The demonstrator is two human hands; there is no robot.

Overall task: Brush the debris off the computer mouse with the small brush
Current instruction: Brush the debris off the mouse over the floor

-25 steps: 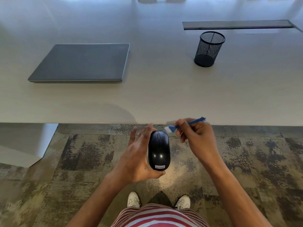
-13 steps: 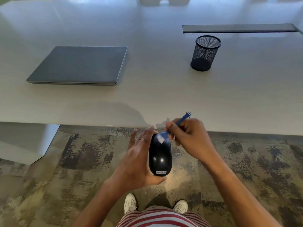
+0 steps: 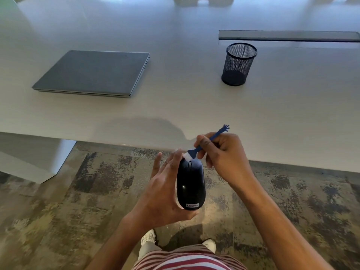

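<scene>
A black computer mouse [image 3: 191, 184] is held in the air over the carpet, just in front of the table edge. My left hand [image 3: 163, 193] grips it from the left side, thumb under its near end and fingers along its far side. My right hand [image 3: 224, 154] pinches a small blue brush [image 3: 206, 143] by its thin handle. The white bristles touch the mouse's far end near the scroll wheel. The handle's hand-shaped tip points up and to the right.
A closed grey laptop [image 3: 93, 73] lies on the white table [image 3: 175, 106] at the left. A black mesh pen cup [image 3: 238, 64] stands at the right, with a dark cable slot [image 3: 288, 35] behind it. Patterned carpet [image 3: 78, 201] and my shoes are below.
The brush came down from beside the mouse onto its far end and now sweeps there. The handle tilted more upright. My left hand kept hold of the mouse.
</scene>
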